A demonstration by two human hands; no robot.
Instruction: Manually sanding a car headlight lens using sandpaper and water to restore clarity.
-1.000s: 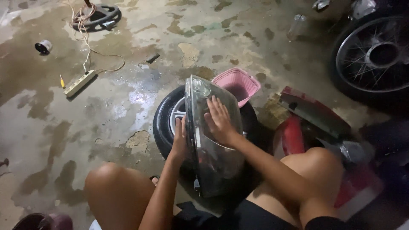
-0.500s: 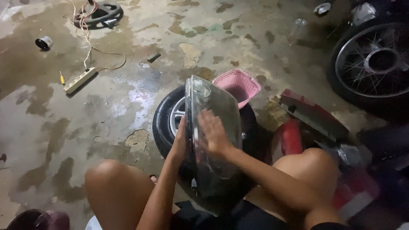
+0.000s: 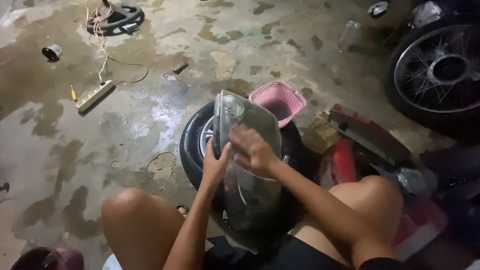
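A large clear headlight lens stands tilted between my knees, resting over a small black tyre with a light rim. My left hand grips the lens's left edge. My right hand lies on the lens's front face with its fingers curled; whether something is under it is hidden. The lower part of the lens is dark and runs down toward my lap.
A pink plastic basket sits just behind the tyre. Red and dark body panels lie at the right, with a spoked wheel beyond. A power strip with cord, a screwdriver and another tyre lie on the wet concrete floor.
My right hand has slid down and back up across the lens face. My left hand stays on the left edge. The view has shifted slightly.
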